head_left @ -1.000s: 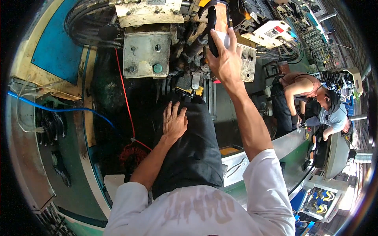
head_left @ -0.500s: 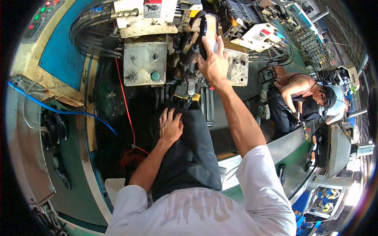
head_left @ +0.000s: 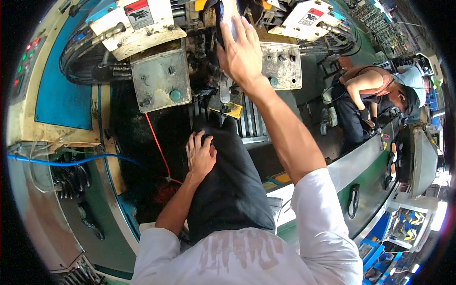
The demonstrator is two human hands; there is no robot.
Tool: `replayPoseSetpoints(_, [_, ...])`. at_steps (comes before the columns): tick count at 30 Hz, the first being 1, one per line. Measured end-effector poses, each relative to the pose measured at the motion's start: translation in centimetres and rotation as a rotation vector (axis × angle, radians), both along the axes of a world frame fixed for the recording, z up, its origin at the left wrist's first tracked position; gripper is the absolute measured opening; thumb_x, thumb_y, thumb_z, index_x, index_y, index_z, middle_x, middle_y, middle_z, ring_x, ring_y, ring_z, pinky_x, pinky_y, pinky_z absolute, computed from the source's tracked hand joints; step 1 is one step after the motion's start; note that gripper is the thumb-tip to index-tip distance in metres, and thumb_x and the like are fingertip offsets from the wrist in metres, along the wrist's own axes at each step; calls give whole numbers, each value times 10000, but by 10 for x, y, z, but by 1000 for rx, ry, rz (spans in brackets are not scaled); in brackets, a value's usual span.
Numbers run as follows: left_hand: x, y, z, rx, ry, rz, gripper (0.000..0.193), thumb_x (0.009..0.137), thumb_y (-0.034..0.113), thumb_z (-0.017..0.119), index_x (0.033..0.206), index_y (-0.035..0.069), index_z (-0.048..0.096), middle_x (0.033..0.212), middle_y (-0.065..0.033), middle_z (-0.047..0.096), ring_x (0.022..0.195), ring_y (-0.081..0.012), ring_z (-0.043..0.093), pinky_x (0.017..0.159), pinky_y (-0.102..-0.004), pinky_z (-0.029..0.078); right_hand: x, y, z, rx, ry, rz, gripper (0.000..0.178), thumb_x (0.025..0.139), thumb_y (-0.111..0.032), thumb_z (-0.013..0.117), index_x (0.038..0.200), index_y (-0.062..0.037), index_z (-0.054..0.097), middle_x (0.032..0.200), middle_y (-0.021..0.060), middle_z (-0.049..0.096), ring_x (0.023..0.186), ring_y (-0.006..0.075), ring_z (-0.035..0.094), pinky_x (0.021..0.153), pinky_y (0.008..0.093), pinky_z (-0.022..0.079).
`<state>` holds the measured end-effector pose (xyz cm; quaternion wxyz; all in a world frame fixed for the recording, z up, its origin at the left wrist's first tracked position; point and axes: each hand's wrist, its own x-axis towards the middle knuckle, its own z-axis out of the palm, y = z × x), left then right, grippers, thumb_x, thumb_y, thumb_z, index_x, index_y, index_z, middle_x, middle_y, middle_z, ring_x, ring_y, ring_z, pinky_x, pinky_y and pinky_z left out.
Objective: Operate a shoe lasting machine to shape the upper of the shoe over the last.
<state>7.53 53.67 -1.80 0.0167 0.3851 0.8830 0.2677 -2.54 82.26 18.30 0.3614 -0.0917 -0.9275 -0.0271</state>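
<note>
My right hand (head_left: pixel 241 54) reaches forward to the machine and lies on a black shoe upper (head_left: pixel 219 23) with a pale bottom (head_left: pixel 230 8). Its fingers are stretched out and apart along the pale bottom, and the thumb is at the black side. The shoe's far end is cut off by the upper edge. Resting on the dark trousers (head_left: pixel 223 185) over my thigh, my left hand (head_left: pixel 201 154) is open and holds nothing.
Control boxes (head_left: pixel 159 78) (head_left: pixel 285 64) with green buttons flank the machine's middle. A red cord (head_left: pixel 157 142) and a blue hose (head_left: pixel 71 163) run at left. At right, a co-worker (head_left: pixel 365 90) bends over a conveyor (head_left: pixel 327 190) carrying shoes (head_left: pixel 353 202).
The whole view has shifted, so the machine sits higher and further left. My right hand stays at the shoe, its fingers spread further along the bottom. The left hand stays on my thigh.
</note>
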Motion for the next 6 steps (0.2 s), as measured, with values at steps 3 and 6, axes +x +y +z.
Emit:
replayPoseSetpoints(3, [2,5,-2,-4,5,21,420,879,159,767,1291,130,695,1485,-147,563,1434,-450,485,1145,-601,430,-36,25,2,53,-10,-30,653,955,-298,689,1550,-54,576,1635,290,486,1539,453,428,1304,525,310])
replayPoseSetpoints(6, [0,9,-12,0,40,4,480,842,177,804,1307,167,684,1503,-145,558,1452,-432,479,1165,-600,415,-83,65,-11,171,74,-87,698,955,-347,670,1603,-118,547,1674,263,468,1571,445,400,1321,524,272])
